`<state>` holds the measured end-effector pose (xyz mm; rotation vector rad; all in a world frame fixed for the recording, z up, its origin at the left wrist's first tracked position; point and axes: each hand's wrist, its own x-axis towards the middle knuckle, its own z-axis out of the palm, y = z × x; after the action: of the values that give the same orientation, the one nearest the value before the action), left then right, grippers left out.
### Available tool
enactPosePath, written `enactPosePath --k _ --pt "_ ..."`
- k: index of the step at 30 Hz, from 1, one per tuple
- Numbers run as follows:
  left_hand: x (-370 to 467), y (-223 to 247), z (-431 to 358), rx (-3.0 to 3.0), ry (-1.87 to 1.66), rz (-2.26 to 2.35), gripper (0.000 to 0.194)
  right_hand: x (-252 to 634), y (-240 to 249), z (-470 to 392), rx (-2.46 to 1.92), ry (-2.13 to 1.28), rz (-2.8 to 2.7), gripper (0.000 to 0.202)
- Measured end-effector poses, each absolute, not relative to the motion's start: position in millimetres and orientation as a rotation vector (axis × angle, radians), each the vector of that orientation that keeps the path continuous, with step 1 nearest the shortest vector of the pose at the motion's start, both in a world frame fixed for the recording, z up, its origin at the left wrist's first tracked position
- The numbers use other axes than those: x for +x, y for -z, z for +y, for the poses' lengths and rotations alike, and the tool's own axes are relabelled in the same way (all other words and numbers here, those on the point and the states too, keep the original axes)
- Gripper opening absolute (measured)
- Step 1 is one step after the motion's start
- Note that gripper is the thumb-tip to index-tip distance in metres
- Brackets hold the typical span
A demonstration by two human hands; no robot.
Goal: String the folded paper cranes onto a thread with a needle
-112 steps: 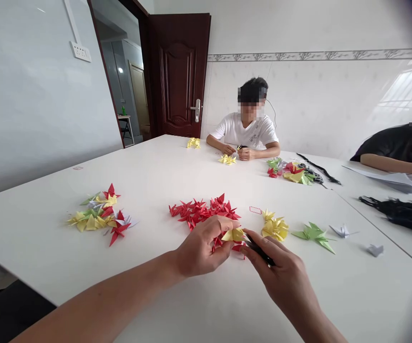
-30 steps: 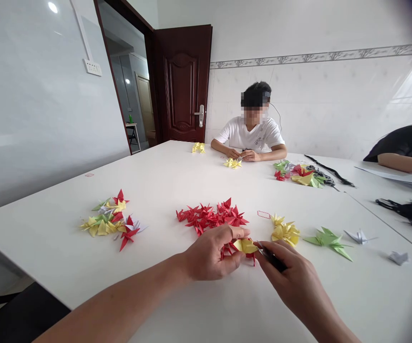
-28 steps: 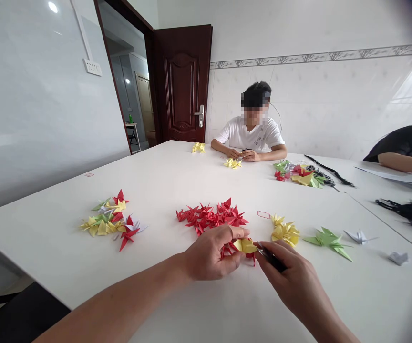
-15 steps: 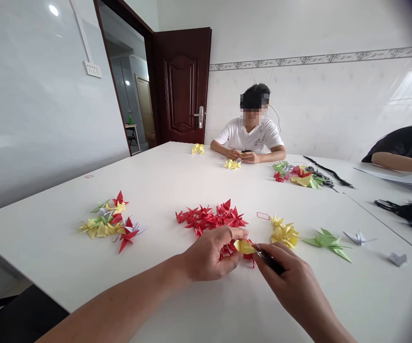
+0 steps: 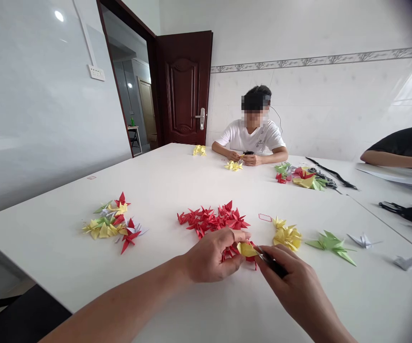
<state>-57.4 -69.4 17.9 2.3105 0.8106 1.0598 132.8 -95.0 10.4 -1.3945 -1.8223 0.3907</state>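
Observation:
Close to the front of the table, my left hand is closed with its thumb and fingers around a small yellow folded paper piece. My right hand grips a slim black tool with a shiny metal tip; its exact kind is hard to make out. That tip meets the right end of the yellow paper. Under and just beyond my left hand lies a heap of red paper cranes, partly hidden by the fingers. Yellow paper cranes sit beyond my right hand.
A mixed pile of paper cranes lies left on the white table. To the right are a green crane, a white crane and black cords. Across sits a person in white; another person's arm rests at right.
The view has shifted slightly, so everything sits a little further right and lower. Both hands keep their hold; the yellow paper appears slightly turned against the tool's tip.

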Motion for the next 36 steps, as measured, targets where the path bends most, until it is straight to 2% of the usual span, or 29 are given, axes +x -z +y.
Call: enactPosePath --k 36 --pt "-57.2 -18.8 -70.0 2.357 -1.034 0.838 0.040 132.4 -9.8 -95.1 -1.380 -0.372 -1.803 0.023"
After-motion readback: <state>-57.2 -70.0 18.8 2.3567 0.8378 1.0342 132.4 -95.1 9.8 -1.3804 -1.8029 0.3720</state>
